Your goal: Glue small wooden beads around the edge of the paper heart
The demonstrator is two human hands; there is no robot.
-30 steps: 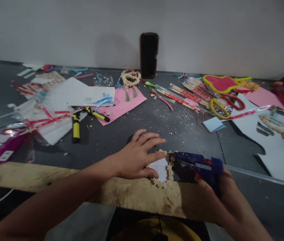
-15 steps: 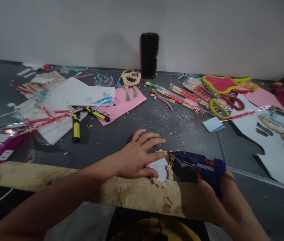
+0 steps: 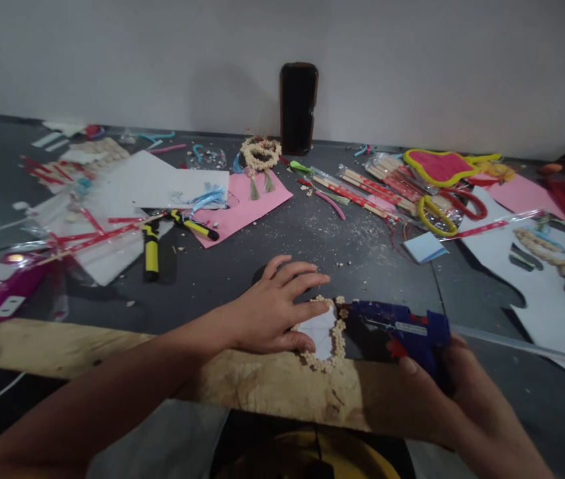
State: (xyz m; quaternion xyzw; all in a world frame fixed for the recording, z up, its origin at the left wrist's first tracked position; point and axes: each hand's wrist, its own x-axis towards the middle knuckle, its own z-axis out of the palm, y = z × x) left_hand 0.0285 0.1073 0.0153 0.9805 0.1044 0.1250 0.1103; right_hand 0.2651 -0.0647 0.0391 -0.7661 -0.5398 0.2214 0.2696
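A small white card [image 3: 321,336] lies at the table's front edge, bordered by pale beige bead-like pieces [image 3: 333,364]. My left hand [image 3: 275,313] rests flat with its fingers spread, index finger and thumb lying over the card's left part. My right hand [image 3: 466,399] is wrapped around the handle of a blue hot glue gun [image 3: 402,326], thumb beside the red trigger. The nozzle points left and meets the beaded border at its upper right corner; whether it touches cannot be told. A long clear glue stick [image 3: 522,347] sticks out of the gun's back.
A phone [image 3: 298,110] leans against the wall. Behind my hands lie pink paper [image 3: 247,206], beaded rings with tassels [image 3: 261,156], wrapped chopsticks [image 3: 377,186] and yellow-black pliers-like handles [image 3: 151,256]. A purple device [image 3: 18,286] sits left; cut white paper [image 3: 556,326] lies right.
The glue gun has moved very slightly, its body a little to the right, and my right thumb has shifted near the trigger. My left hand and the card stay in place.
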